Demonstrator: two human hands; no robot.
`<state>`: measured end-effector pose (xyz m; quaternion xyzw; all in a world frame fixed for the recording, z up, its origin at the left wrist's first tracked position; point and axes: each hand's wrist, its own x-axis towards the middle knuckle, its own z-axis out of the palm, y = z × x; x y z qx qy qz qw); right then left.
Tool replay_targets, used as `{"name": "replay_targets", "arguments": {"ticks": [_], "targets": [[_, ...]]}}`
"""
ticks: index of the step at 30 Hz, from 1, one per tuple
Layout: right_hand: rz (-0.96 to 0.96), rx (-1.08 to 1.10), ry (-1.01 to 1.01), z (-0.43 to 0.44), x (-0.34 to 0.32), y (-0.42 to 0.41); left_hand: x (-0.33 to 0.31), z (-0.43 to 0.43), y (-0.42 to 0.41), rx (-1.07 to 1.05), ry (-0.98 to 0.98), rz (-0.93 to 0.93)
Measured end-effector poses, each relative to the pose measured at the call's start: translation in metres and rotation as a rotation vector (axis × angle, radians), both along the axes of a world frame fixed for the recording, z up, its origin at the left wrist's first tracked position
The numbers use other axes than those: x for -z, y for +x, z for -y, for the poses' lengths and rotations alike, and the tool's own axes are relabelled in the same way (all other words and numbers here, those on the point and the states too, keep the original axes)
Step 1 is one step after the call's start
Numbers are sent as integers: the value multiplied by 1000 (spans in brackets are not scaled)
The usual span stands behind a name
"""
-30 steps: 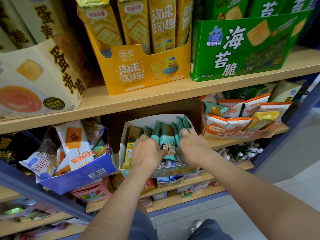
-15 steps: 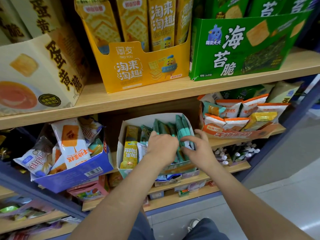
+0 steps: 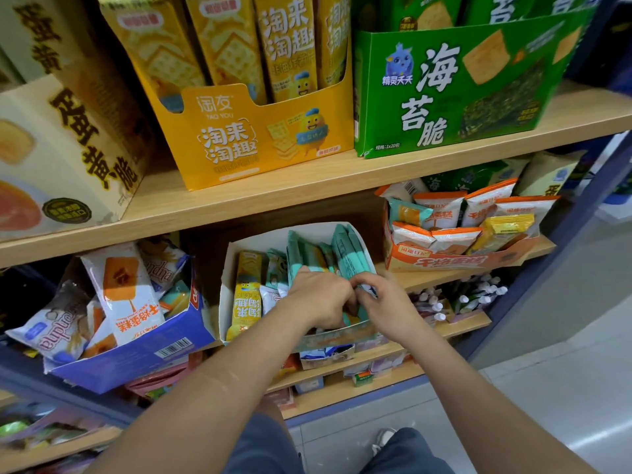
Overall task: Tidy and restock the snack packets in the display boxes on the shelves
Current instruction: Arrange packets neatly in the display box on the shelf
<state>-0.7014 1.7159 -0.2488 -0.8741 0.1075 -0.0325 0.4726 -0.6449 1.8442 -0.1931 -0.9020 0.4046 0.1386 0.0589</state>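
Observation:
A white display box sits on the middle shelf, holding a row of teal snack packets that stand upright and a yellow packet at its left side. Both hands are inside the front of this box. My left hand curls its fingers round the lower ends of the teal packets. My right hand meets it from the right and pinches a teal packet between thumb and fingers. The packet bottoms are hidden behind my hands.
A blue box of jumbled white and orange packets tilts at the left. An orange box of packets stands at the right. Above are a yellow cracker box and a green box. Lower shelves hold more small packets.
My hands have come together at the front of the teal packets, the right one closing onto a packet. The teal row now stands more upright and bunched to the right.

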Motion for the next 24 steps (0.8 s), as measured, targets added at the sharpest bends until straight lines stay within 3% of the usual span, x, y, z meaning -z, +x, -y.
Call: {"name": "replay_targets", "arguments": {"ticks": [4, 7, 14, 16, 20, 24], "targets": [[-34, -18, 31, 2, -6, 2, 1, -4, -2, 142, -28, 78], [-72, -28, 169, 6, -9, 0, 9, -5, -4, 226, -47, 147], [-76, 2, 320, 16, -13, 3, 7, -25, 3, 3, -292, 132], [-121, -24, 242, 19, -14, 3, 8, -34, 3, -80, -362, 149], [-240, -187, -123, 11, -21, 2, 6, -33, 2, -158, -519, 142], [-85, -94, -312, -9, -18, 2, 5, -17, -5, -65, -422, 47]]}}
